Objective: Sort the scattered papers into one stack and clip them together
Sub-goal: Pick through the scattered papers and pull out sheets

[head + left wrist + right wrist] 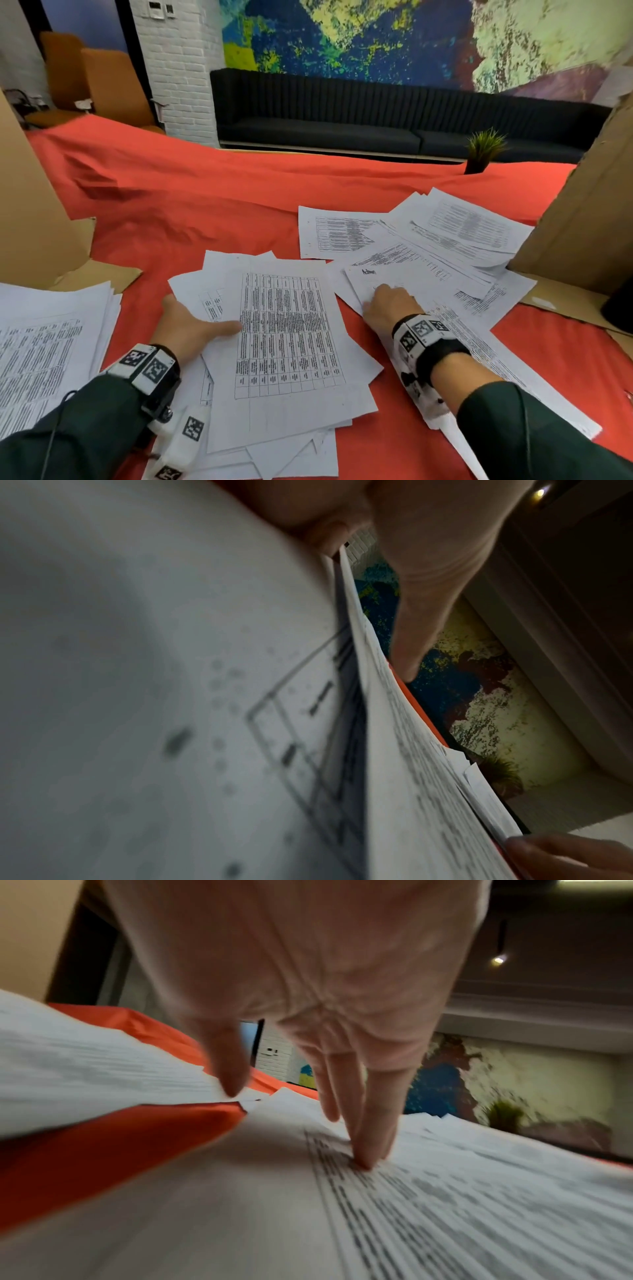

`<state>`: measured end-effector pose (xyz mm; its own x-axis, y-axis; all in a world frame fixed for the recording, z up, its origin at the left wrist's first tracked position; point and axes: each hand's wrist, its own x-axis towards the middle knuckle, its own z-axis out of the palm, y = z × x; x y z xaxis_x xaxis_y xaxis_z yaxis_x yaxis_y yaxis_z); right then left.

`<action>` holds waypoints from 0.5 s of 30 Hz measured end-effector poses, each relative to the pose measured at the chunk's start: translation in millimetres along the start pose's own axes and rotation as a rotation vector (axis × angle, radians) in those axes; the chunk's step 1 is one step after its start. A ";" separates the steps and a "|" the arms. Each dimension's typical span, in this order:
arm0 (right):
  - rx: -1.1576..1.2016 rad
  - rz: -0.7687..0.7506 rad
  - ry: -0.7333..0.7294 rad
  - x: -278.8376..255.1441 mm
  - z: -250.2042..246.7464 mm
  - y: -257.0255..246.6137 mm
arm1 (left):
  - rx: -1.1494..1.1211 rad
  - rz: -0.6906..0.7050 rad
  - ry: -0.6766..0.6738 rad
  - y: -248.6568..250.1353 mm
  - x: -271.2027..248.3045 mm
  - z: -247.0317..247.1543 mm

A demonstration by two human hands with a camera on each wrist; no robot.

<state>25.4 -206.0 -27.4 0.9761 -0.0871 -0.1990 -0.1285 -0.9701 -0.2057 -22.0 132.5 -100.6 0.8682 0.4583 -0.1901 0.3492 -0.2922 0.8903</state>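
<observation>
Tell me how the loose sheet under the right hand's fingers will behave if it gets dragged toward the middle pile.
The sheet is likely floppy: it is a single thin page. It will probably slide easily, since it lies on other papers, and may drag those along. The right hand presses with straight fingers, so it could buckle rather than travel flat.

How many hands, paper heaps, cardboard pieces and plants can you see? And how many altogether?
Hands: 2, left hand, right hand
Paper heaps: 3, left heap, middle heap, right heap
Cardboard pieces: 2, left cardboard, right cardboard
Plant: 1
Total: 8
</observation>
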 end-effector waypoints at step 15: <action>-0.179 -0.130 0.086 -1.4 -23.8 -28.1 | 0.030 0.093 -0.180 8.2 -11.6 -5.2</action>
<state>31.8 -184.0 1.5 0.9948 0.0294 -0.0980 0.0246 -0.9985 -0.0497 -31.0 129.1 -89.0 0.9454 0.2710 -0.1810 0.2725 -0.3527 0.8952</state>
